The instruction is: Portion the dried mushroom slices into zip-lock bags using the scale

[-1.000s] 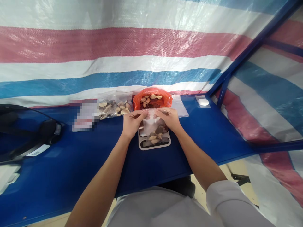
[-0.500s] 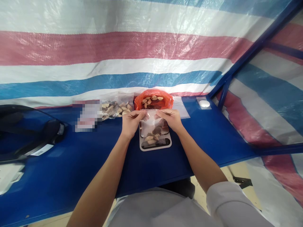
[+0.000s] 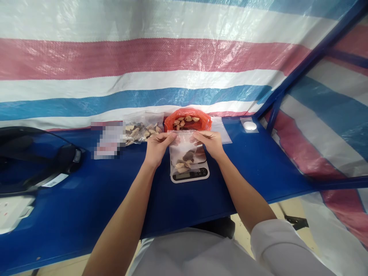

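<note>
Between my hands hangs a clear zip bag with several pale and dark dried pieces, like sliced mushrooms, at its bottom. My left hand pinches the bag's top edge at its left end. The top edge's right end is pinched in my right hand. Behind and below the bag is a white kitchen scale with a black display strip, partly covered by it. Just beyond my hands stands an open red plastic bag holding more of the dried pieces.
Filled clear bags lie left of the red bag. A flat clear bag lies to its right, and a white oval object farther right. Black headgear and a white power strip occupy the left of the blue table.
The clear zip bag has shifted slightly left and hangs straighter, its pieces settled toward the bottom. Both hands keep their pinch on its top edge. More of the scale's panel shows.
</note>
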Tool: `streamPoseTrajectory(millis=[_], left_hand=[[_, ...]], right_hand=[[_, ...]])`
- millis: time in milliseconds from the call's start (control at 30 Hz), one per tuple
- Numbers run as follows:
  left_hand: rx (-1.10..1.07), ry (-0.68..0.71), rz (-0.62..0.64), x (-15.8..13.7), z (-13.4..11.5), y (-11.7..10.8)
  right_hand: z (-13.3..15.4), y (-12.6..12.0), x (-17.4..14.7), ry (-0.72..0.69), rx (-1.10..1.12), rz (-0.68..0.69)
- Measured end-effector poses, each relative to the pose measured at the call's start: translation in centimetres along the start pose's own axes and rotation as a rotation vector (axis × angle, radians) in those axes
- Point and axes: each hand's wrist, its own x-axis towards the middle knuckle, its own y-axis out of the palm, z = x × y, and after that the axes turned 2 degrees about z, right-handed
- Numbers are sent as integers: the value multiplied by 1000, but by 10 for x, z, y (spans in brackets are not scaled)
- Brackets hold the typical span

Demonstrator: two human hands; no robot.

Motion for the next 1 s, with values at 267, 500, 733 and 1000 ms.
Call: streamPoseTrajectory(millis=[267, 500, 733, 1000], left_hand=[[72, 58, -48, -2, 0, 0], [93, 71, -25, -2, -1, 4], [142, 106, -5, -5, 1, 9], [110, 75, 6, -7, 0, 14]], right_hand=[[-3, 8, -6, 146, -13, 25], [-8, 10, -4, 46, -35, -4], [-6, 9, -5, 46, -48, -27], [-3, 9, -6, 88, -10, -25]])
